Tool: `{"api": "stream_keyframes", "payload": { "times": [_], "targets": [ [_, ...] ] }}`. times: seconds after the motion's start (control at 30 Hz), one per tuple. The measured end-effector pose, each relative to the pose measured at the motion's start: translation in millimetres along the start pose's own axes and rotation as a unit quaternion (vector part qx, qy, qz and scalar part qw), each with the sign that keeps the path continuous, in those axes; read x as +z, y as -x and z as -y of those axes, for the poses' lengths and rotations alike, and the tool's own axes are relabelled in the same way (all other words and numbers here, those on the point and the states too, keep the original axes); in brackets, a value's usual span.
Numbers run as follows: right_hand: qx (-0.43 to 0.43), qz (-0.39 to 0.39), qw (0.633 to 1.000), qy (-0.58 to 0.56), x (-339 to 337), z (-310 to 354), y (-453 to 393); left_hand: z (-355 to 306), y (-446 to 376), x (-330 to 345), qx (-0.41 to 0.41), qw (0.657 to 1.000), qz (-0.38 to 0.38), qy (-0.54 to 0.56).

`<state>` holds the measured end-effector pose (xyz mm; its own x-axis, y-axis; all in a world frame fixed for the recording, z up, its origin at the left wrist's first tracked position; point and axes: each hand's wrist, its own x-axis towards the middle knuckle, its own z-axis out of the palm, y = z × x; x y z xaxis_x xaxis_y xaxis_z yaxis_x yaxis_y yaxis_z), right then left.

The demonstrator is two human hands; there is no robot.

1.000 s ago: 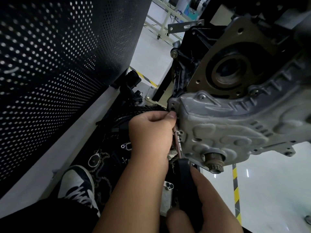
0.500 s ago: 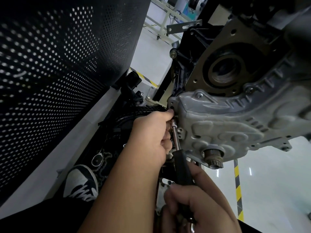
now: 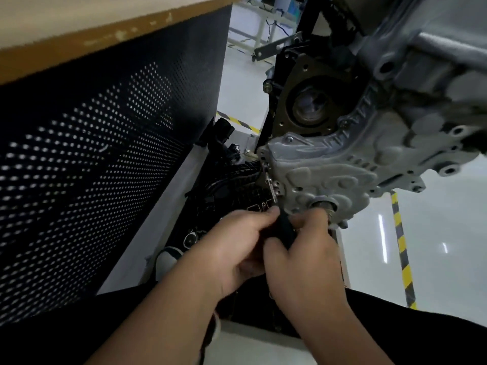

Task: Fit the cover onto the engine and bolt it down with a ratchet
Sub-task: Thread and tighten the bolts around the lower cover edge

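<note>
A grey cast cover sits against the engine at the right. A ratchet with a thin steel shaft and black handle runs up to a bolt at the cover's left edge. My left hand and my right hand both grip the black handle just below the cover, fingers curled round it. The lower part of the handle is hidden by my hands.
A black perforated panel under a wooden bench top fills the left. Dark engine parts lie on the floor between panel and engine. A yellow-black floor stripe runs at the right. A shaft stub projects from the cover.
My left hand has dropped from the bolt at the cover's left edge down to the ratchet handle, joining my right hand. The view has tilted up, showing the bench top.
</note>
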<state>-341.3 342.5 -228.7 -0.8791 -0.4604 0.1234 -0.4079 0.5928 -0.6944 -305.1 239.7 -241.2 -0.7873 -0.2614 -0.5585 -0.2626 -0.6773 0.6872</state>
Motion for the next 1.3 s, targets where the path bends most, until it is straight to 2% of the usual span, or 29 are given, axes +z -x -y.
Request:
{"api": "stream_keyframes", "payload": {
  "times": [0.1,0.2,0.3,0.43,0.63,0.73,0.83,0.93,1.0,1.1,1.2,1.3],
  "targets": [
    [0.005,0.018,0.999,-0.039,-3,5,-2,-9,6,3,0.036,0.997,-0.041,-0.052],
    [0.003,0.092,0.993,-0.072,-15,0,6,-18,0,10,0.019,0.995,-0.062,-0.082],
    [-0.076,0.152,0.985,0.017,-34,-15,15,-8,-3,8,-0.007,0.998,-0.04,-0.044],
    [-0.152,0.143,0.965,0.157,-55,-30,14,6,-9,1,0.017,0.999,-0.037,0.006],
    [-0.264,0.064,0.943,0.192,-73,-44,0,18,-13,2,0.05,0.997,-0.052,0.001],
    [-0.239,0.064,0.96,0.131,-70,-48,-4,20,-14,2,0.075,0.995,-0.061,0.011],
    [-0.201,0.169,0.965,0.028,-55,-54,-5,15,-12,-1,0.097,0.992,-0.075,0.031],
    [-0.112,0.304,0.935,-0.143,-28,-49,8,9,-12,-6,0.117,0.986,-0.099,0.059],
    [-0.06,0.322,0.92,-0.215,-8,-48,20,8,-13,-8,0.126,0.985,-0.095,0.073],
    [-0.056,0.265,0.943,-0.192,11,-50,26,10,-14,-5,0.115,0.989,-0.083,0.05],
    [-0.075,0.172,0.982,-0.024,-6,-52,20,13,-17,-2,0.124,0.987,-0.106,-0.01],
    [-0.023,0.061,0.995,0.079,-44,-53,17,18,-22,-2,0.146,0.974,-0.152,-0.086]
  ]
}}
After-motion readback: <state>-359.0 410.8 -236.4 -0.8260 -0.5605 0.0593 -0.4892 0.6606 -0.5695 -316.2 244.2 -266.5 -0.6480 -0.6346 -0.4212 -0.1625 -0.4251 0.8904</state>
